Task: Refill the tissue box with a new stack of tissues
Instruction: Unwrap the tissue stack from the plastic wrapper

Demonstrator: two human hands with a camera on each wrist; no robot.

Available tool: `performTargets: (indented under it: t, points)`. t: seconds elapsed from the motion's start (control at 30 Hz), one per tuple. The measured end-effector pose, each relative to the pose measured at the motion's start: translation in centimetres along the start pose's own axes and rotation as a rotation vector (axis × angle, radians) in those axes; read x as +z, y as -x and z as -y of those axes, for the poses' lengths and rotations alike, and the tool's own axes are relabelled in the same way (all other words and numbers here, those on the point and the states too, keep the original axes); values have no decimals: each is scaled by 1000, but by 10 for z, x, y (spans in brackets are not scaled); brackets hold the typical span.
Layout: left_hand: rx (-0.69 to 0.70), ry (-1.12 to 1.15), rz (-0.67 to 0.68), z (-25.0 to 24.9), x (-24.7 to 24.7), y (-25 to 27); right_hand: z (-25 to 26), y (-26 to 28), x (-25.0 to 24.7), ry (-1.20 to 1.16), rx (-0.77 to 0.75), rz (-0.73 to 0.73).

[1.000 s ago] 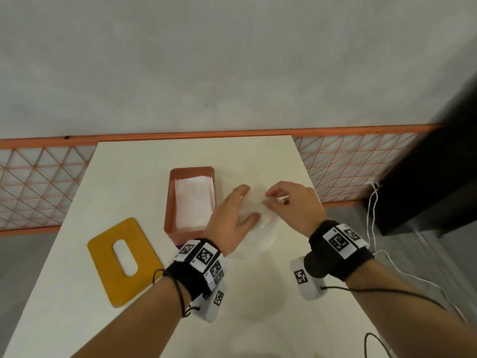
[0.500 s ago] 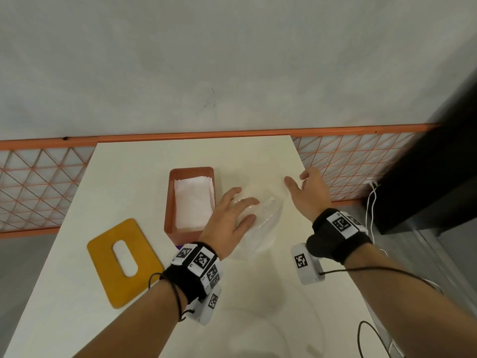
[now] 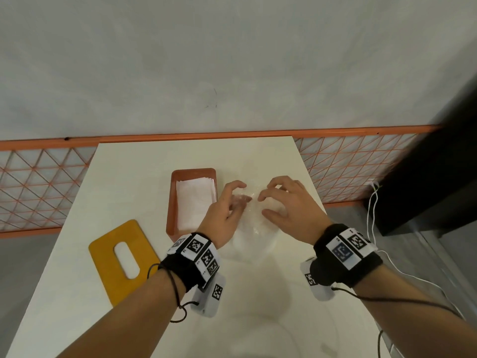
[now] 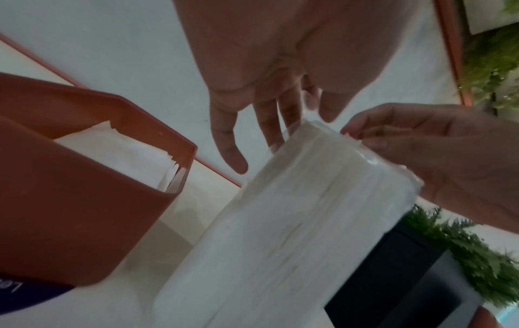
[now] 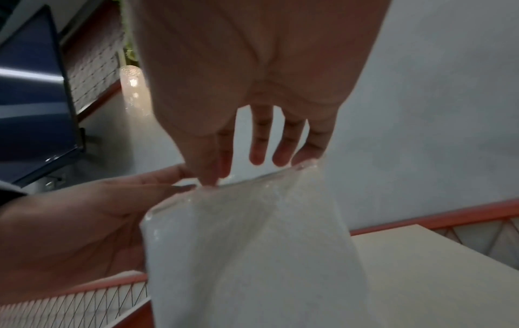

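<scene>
A new tissue pack (image 3: 254, 233) in clear plastic wrap lies on the white table, just right of the open orange tissue box (image 3: 171, 202). White tissues (image 3: 193, 202) lie inside the box. My left hand (image 3: 244, 193) and right hand (image 3: 263, 204) meet at the pack's far end. In the right wrist view my right thumb and forefinger pinch the wrap's top edge (image 5: 213, 185), and the left hand's fingertips hold the same edge from the left. The left wrist view shows the pack (image 4: 295, 222) beside the box (image 4: 84, 199).
The box's yellow lid (image 3: 103, 254) with an oval slot lies flat at the left front of the table (image 3: 154, 161). An orange mesh fence (image 3: 38, 182) runs behind the table. A black cabinet (image 3: 426, 189) and a white cable (image 3: 374, 215) are off the right edge.
Half a second ago my right hand was off the pack, open to the right, while the left pressed on it. The right hand has come back and both now pinch the wrap's far end.
</scene>
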State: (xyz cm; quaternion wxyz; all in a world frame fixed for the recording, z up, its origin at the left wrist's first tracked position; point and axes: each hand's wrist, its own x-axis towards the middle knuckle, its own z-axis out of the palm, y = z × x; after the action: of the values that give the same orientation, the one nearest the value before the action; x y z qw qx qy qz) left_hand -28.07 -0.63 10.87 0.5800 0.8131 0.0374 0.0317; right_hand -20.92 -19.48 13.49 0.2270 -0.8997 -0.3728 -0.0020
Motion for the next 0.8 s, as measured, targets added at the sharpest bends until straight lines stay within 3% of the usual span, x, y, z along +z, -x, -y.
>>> performTargets:
  t: [0.13, 0.27, 0.4, 0.53, 0.8]
  points:
    - [33, -13, -64, -4, -6, -3, 1, -3, -2, -91, 71, 41]
    - [-46, 46, -84, -4, -7, -7, -1, -4, -16, -138, 97, 213]
    - [-12, -94, -78, -2, -6, -11, -4, -8, -24, -135, 84, 312]
    - [-54, -133, -67, -8, 0, -13, -3, -9, -29, -196, 127, 294]
    - [-217, -103, 19, -12, -1, -13, -2, 2, -44, -284, 30, 244]
